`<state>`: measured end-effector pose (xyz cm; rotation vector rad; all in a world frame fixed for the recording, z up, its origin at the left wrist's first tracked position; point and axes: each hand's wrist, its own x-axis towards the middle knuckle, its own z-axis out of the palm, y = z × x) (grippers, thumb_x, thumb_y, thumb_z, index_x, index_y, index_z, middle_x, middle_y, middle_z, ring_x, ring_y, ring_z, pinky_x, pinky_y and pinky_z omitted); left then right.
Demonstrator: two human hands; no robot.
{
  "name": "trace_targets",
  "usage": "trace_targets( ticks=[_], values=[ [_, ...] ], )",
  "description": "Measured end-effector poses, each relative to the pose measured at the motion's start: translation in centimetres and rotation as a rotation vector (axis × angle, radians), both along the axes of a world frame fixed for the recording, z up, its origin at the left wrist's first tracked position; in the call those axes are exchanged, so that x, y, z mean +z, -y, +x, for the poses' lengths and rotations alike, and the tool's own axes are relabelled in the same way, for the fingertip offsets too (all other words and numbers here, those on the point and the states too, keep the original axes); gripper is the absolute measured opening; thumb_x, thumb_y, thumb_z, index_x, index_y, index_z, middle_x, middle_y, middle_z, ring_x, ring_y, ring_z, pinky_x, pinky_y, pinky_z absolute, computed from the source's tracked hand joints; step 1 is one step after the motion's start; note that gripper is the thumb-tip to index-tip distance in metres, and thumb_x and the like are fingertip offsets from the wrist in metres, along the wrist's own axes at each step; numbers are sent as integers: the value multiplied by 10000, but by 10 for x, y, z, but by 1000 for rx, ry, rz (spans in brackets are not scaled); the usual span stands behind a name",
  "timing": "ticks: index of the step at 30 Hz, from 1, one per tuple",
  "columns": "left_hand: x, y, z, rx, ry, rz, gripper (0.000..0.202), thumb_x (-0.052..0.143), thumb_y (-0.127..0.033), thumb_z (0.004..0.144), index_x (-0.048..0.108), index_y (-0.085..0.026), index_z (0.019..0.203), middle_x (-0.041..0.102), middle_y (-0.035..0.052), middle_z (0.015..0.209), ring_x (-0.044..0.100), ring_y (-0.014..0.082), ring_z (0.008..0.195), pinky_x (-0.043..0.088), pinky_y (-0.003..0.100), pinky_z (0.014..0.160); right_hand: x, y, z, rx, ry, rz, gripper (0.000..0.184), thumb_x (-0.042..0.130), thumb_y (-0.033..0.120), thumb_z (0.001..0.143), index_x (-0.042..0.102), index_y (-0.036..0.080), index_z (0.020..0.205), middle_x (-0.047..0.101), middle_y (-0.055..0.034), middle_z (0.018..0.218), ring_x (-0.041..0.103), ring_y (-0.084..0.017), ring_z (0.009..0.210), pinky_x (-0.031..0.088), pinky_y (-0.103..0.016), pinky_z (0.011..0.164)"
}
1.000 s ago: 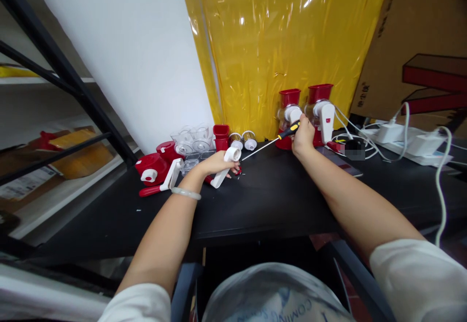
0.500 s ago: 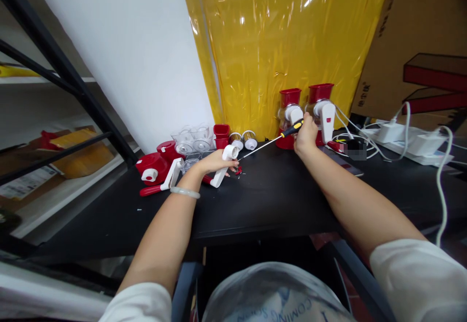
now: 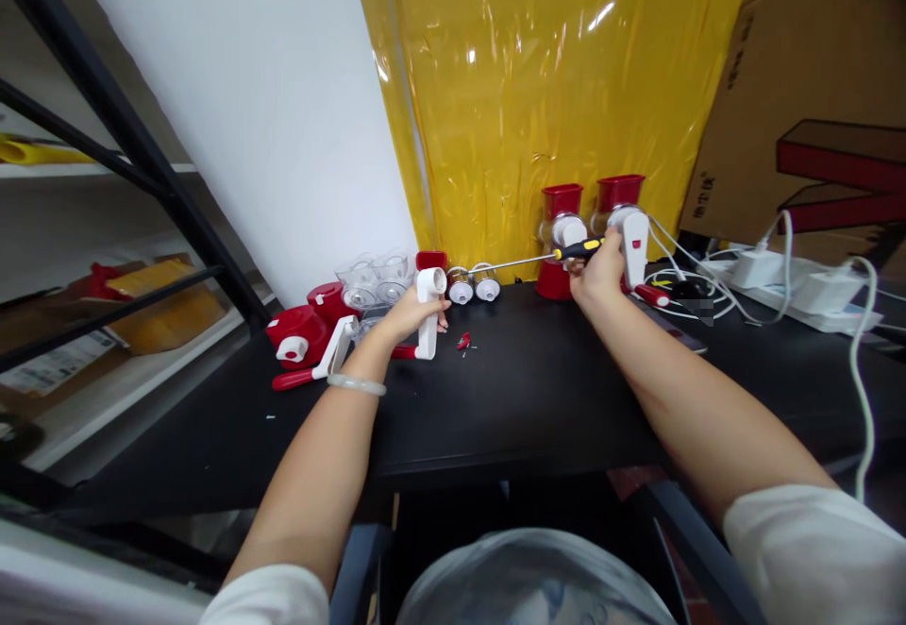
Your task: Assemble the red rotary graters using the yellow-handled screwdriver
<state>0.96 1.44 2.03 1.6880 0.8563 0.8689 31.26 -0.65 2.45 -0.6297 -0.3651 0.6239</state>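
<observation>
My left hand [image 3: 411,315] is closed around a white crank handle [image 3: 428,323] with a red grip, its round socket end facing right. In my right hand [image 3: 598,271] is a long screwdriver [image 3: 577,249] with a black and yellow handle. Its shaft points left and its tip ends near the white socket; whether they touch I cannot tell. On the black table [image 3: 524,389] below lie a small red part [image 3: 464,340] and a few tiny screws. Another white crank handle [image 3: 335,349] with a red grip lies left of my left hand.
Red bases [image 3: 297,332] and clear plastic housings [image 3: 375,276] stand at the left. Two metal drums [image 3: 485,282] sit at the back. Two assembled rotary graters [image 3: 623,228] stand behind my right hand. White cables and a power strip [image 3: 793,295] lie at the right.
The screwdriver has lifted and is now closer to level, its tip drawn away from the socket. My left hand has shifted slightly left, turning the crank handle more upright and uncovering the small red part.
</observation>
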Motion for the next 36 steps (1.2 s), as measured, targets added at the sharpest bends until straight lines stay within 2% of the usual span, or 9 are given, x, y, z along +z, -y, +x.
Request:
trace_targets(
  ticks=[3,6,9,14,18,21,24,27,36],
  values=[
    [1,0,3,4,96,65,218,645,-275,621,477,-194,734,519,-51,528,550,126,467,537,301,542,6,6,-10,2,-120,-4,315,471,483,920,365,238,752,369,106,518,364,-56,334,287,-164,296],
    [2,1,5,2,172,114,217,599,-292,594,459,-196,728,481,-65,561,519,102,464,543,293,551,9,11,-17,19,-88,42,346,525,501,898,366,235,744,397,104,530,378,-49,342,286,-152,298],
    [1,1,8,0,210,148,221,606,-324,612,460,-194,714,480,-61,576,521,101,485,564,309,589,12,15,-23,17,-57,99,366,578,513,869,379,232,746,419,104,544,403,-45,364,292,-147,308],
    [-3,-1,13,47,234,213,284,689,-395,690,505,-189,757,559,-33,637,598,133,634,587,351,753,15,19,-28,-15,-8,154,433,599,595,828,389,228,734,410,105,552,405,-43,374,293,-156,311],
    [-4,-1,14,94,149,323,289,754,-356,710,536,-180,784,627,4,757,651,158,764,565,346,839,16,20,-28,-39,4,158,456,597,625,811,387,229,730,404,106,556,396,-42,375,288,-160,313],
    [-4,0,16,155,156,454,300,755,-313,706,497,-202,810,606,-22,761,668,154,801,551,328,869,16,20,-28,-34,-4,158,444,598,615,812,396,228,733,404,108,553,391,-41,376,292,-159,316],
    [-3,2,19,245,247,538,397,781,-287,670,444,-231,872,600,-38,790,674,148,802,549,316,859,16,21,-29,-28,13,164,434,597,608,815,410,226,732,404,106,546,382,-41,375,299,-161,316],
    [-2,6,21,333,253,619,517,832,-301,623,401,-250,905,608,-26,833,673,161,823,541,328,863,18,23,-32,-19,16,155,443,590,625,814,420,224,733,414,102,551,382,-40,373,303,-159,312],
    [-3,10,21,359,367,660,611,863,-243,581,351,-278,914,580,-41,815,657,207,976,472,439,998,16,25,-35,18,26,161,468,620,635,790,408,224,722,401,111,527,373,-38,353,304,-162,311]
  ],
)
